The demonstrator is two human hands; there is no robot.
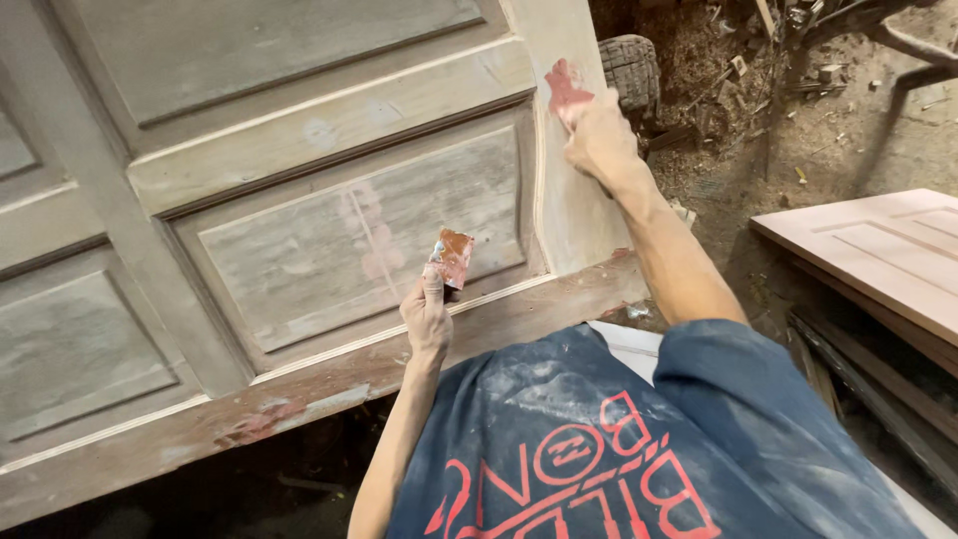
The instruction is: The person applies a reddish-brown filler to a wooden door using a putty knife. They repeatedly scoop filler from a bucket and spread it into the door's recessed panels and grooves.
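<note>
At the frame's centre, the left hand (427, 317) pinched a small scraper (452, 257) smeared with reddish filler. The right hand (599, 138), fingers pressed together, rubbed a red filler patch (566, 84) on the panelled door (299, 200) toward the upper right.

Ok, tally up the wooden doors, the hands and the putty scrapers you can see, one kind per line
Wooden doors: 2, the grey panelled door and the pale door lying at right
Hands: 2, left hand, right hand
Putty scrapers: 1, the scraper in the left hand
Total: 5

Small putty-smeared scraper card (452, 257) held upright, grey panelled wooden door (329, 200), red filler patch (566, 85)
</note>
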